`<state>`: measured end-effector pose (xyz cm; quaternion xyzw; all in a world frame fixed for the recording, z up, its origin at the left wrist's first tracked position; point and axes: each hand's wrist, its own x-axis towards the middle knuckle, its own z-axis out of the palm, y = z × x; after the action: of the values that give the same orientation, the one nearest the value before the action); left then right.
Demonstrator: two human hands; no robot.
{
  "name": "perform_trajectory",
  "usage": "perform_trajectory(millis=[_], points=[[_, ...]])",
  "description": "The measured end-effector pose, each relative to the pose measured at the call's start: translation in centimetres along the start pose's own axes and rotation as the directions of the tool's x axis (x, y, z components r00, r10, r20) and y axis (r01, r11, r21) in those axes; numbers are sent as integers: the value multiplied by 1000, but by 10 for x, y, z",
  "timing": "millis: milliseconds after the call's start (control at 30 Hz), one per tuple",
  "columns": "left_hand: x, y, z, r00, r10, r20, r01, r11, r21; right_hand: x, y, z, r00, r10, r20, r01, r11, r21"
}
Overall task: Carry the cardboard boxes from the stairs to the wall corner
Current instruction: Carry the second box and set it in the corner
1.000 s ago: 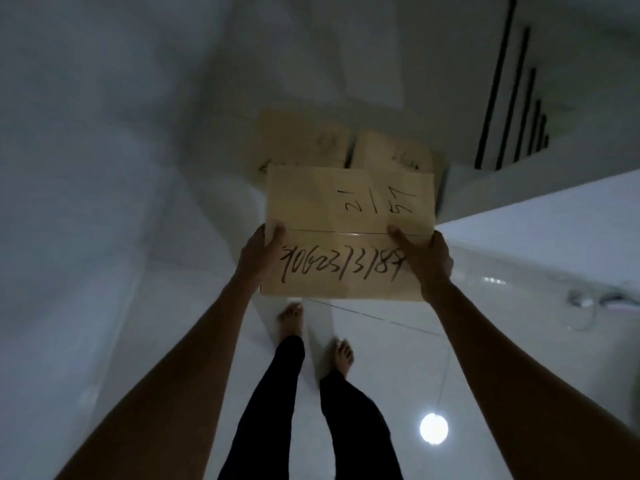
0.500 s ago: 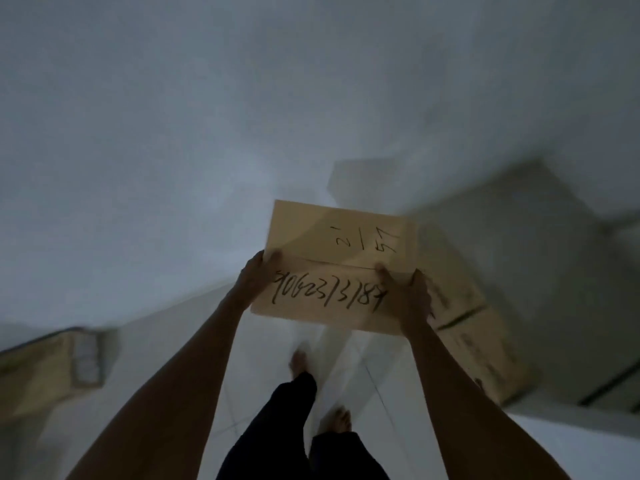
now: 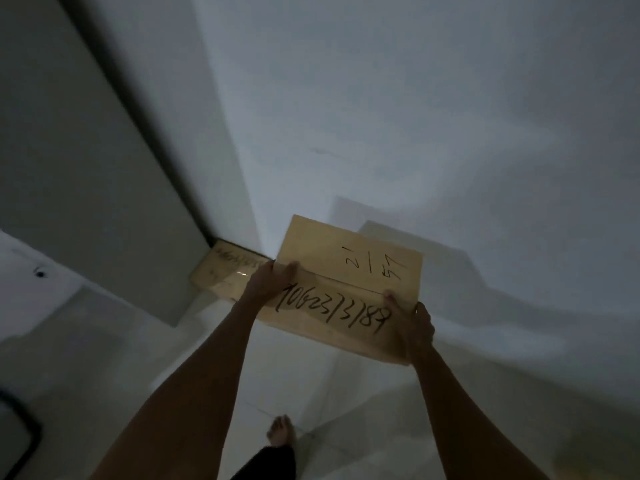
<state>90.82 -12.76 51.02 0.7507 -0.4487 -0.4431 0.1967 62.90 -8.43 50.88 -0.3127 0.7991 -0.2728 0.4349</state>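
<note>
I hold a tan cardboard box [image 3: 349,271] with black handwritten numbers on its top, out in front of me above the floor. My left hand [image 3: 268,284] grips its left edge, thumb on top. My right hand [image 3: 410,323] grips its right near corner. A second cardboard box [image 3: 225,275] with similar writing lies on the floor in the wall corner, just left of and beyond the held box, partly hidden by my left hand.
White walls [image 3: 415,116] rise ahead and to the right, and a grey wall panel [image 3: 79,168] stands at the left. The pale tiled floor [image 3: 311,382] lies below. My bare foot [image 3: 281,431] is under the box. A dark object [image 3: 14,434] sits at the left edge.
I have turned left away from the stairs. The stair boxes have left the view and the box in the wall corner has come near. Both hands keep their grip.
</note>
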Motion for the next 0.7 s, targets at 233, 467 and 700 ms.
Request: perform_trajectory(millis=[233,467,700], points=[[98,-77,-118,990,-107,-95,103,994,-42,6,-73,164,994,-14,111,26,994,-103],[184,-124,-170,967,-218,-135,201,971,-129,36,-94,279,986,82,144,-69,993,-94],[306,-202,-185,959,-268,-98,256,960,-116,95,-76,405,982,155,108,-139,980,-142]])
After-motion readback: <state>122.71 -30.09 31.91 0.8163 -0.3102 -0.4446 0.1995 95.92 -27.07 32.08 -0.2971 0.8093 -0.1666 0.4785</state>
